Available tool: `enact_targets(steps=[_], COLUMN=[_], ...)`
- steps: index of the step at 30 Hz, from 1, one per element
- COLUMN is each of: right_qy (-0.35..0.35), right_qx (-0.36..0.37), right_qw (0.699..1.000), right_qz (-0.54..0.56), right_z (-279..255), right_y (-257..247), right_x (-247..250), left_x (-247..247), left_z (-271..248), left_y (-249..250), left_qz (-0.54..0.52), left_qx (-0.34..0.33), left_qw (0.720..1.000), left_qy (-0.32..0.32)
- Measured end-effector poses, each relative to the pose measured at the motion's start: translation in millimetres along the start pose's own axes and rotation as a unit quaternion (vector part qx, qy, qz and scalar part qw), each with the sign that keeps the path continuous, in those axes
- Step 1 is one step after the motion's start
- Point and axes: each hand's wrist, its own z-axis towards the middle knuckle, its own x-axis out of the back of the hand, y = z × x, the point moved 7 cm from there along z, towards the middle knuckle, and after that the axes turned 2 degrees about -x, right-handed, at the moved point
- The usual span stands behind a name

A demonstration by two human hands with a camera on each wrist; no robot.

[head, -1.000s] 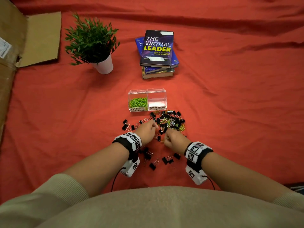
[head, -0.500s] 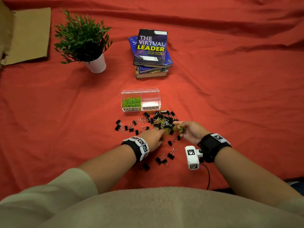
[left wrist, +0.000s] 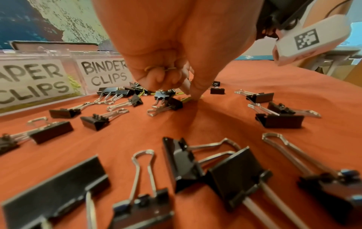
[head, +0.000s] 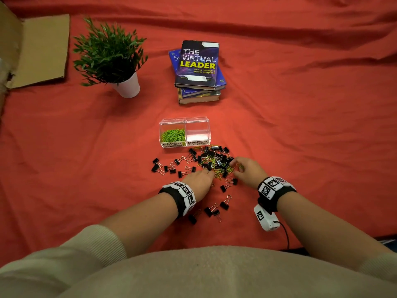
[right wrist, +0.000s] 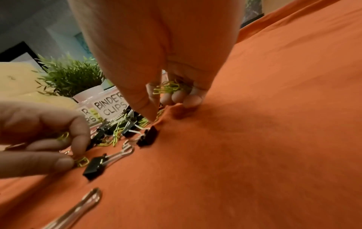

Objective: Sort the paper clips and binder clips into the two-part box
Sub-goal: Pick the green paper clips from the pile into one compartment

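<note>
The clear two-part box [head: 185, 121] stands on the red cloth; its left part holds green paper clips [head: 173, 135], its right part, labelled BINDER CLIPS [left wrist: 105, 74], looks bare. In front lies a mixed pile of black binder clips [head: 217, 158] and green paper clips. My left hand [head: 211, 173] is at the pile's near edge, its fingers curled, pinching a green paper clip [right wrist: 82, 161] against the cloth. My right hand [head: 235, 166] is at the pile's right side, its curled fingers holding a bunch of green paper clips [right wrist: 169, 88] while thumb and forefinger touch the cloth.
Loose binder clips [head: 214, 208] lie scattered between my wrists and left of the pile [head: 163, 167]. Behind the box stand a stack of books [head: 198, 69] and a potted plant [head: 111, 59]. Flat cardboard [head: 40, 50] lies at the far left.
My right hand has swung from in front of the pile to its right side. My left hand has moved right, to the pile's near edge. The view has shifted slightly.
</note>
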Motion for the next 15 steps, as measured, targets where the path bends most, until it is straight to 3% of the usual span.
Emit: enact_targets(steps=[4, 9, 15], right_qy=[0.020, 0.002, -0.028], right_qx=[0.067, 0.095, 0.064], right_qw=[0.993, 0.982, 0.986], right_qz=[-0.091, -0.166, -0.153], right_z=[-4, -4, -6], right_y=[-11, -15, -20], right_x=[-1, -13, -30], left_x=[2, 2, 3], left_z=[0, 0, -2], left_y=[-2, -2, 1], left_qz=[-0.011, 0.004, 0.029], left_qx=[0.006, 0.002, -0.007], left_qw=[1.000, 1.000, 1.000], left_qy=[0.011, 0.015, 0.003])
